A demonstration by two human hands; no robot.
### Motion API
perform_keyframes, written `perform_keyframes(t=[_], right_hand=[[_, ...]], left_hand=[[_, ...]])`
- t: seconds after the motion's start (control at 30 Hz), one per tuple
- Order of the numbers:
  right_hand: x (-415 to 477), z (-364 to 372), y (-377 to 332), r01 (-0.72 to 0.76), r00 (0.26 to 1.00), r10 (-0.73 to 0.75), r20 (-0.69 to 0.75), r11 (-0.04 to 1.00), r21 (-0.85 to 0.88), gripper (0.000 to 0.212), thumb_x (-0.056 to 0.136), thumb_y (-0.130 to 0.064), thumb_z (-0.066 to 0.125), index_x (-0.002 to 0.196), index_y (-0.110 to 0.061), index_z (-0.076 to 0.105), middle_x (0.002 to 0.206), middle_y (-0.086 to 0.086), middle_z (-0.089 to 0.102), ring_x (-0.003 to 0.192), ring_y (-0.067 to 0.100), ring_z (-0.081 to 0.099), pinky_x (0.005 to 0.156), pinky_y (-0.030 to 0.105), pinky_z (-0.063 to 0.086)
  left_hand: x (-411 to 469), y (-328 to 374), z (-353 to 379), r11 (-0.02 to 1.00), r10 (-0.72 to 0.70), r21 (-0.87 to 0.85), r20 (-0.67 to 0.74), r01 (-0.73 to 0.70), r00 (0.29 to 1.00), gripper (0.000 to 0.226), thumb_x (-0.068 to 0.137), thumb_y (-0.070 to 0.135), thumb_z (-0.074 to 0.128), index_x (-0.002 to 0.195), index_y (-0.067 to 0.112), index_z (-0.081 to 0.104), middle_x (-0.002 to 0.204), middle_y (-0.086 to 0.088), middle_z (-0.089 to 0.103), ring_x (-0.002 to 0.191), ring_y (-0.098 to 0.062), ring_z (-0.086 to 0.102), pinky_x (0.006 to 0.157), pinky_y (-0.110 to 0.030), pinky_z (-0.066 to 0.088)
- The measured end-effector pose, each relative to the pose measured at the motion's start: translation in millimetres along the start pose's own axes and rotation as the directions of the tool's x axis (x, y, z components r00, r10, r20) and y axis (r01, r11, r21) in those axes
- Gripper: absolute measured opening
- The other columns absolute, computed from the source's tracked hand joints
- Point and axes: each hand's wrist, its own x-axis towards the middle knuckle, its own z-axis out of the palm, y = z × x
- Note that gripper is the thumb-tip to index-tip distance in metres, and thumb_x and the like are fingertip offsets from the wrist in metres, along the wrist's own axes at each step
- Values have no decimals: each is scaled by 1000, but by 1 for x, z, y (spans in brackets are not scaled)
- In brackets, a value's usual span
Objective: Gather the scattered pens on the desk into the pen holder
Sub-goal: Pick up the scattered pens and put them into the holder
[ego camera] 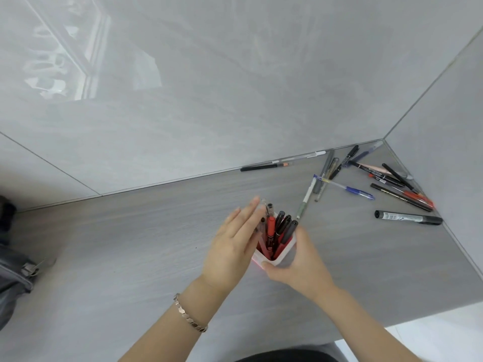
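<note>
Several pens stand in the pen holder [281, 253], right hand [300, 262] clasping its side, left hand [235, 241] flat and open against them; many scattered pens [386, 184] remain on the surface [130, 244] beyond the holder

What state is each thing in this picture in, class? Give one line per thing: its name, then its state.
Pen holder: upright on the desk, partly filled with pens.
Pens in holder: standing, leaning, tips up.
Loose pens: lying scattered near the desk's far right corner, not yet gathered.
Black marker: lying flat, capped.
Left hand: open, flat against the holder's pens.
Right hand: wrapped around the holder.
Bracelet: worn on left wrist.
</note>
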Motion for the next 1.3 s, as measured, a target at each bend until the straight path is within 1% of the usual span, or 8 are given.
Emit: perform_keyframes(t=[0.13,0.3,0.47,0.6,0.77,0.83,0.97,1.3], right_hand=[[2,1,3,2,1000,-2,7,1000,8,68,56,-26,82,112,-28,44,108,-15,58,101,-11,52,77,9,44],[1,-4,-3,44,999,-44,-6,998,35,59,58,-13,84,100,-33,47,99,-13,62,93,-12,57,75,3,42],[-4,-34,-11,75,986,-59,-157,993,92,51,46,-24,79,85,-35,49,80,-24,70,79,-24,57,68,-7,38],[2,-75,5,26,963,-2,-268,996,83,55,51,-9,86,84,-35,51,79,-19,69,82,-17,60,69,-4,42],[20,-102,29,-73,934,91,-346,995,65,58,39,-46,75,90,-41,49,94,-17,66,91,-2,62,78,15,50],[26,-104,30,-96,926,113,-360,993,65,57,37,-48,74,88,-44,48,89,-23,65,90,-5,61,75,12,48],[32,-102,34,-106,929,127,-347,991,81,63,37,-44,74,94,-33,50,96,-11,65,96,9,61,87,29,46],[32,-103,40,-128,935,144,-323,989,70,59,47,-20,85,90,-37,48,92,-11,63,94,2,58,86,27,44]], left_hand=[[-4,1,2,998,-69,6,62,69,996,42,90,10,43,132,13,40,143,-3,38,132,-6,36,104,-38,38],[13,29,-11,915,-92,-320,428,245,899,43,93,32,30,135,37,22,146,14,27,138,7,17,115,-15,16],[44,26,-12,895,-174,-340,327,287,929,43,94,26,37,134,36,24,138,26,30,129,15,25,103,2,15],[88,-12,15,904,-381,-51,352,424,855,42,93,14,45,134,17,38,144,2,41,131,-17,39,102,-14,26],[140,-50,67,916,-400,220,458,334,794,43,89,8,45,132,11,39,139,-10,45,121,-34,47,102,-42,39],[155,-57,88,916,-391,304,533,262,750,44,89,7,44,132,12,37,136,-12,45,117,-37,49,98,-43,41],[171,-67,126,934,-275,353,620,52,735,47,87,1,43,133,9,37,142,-11,38,128,-31,36,104,-41,36],[150,-64,129,821,-400,569,612,-29,683,30,94,12,39,122,2,37,127,-18,46,120,-35,41,94,-41,40]])
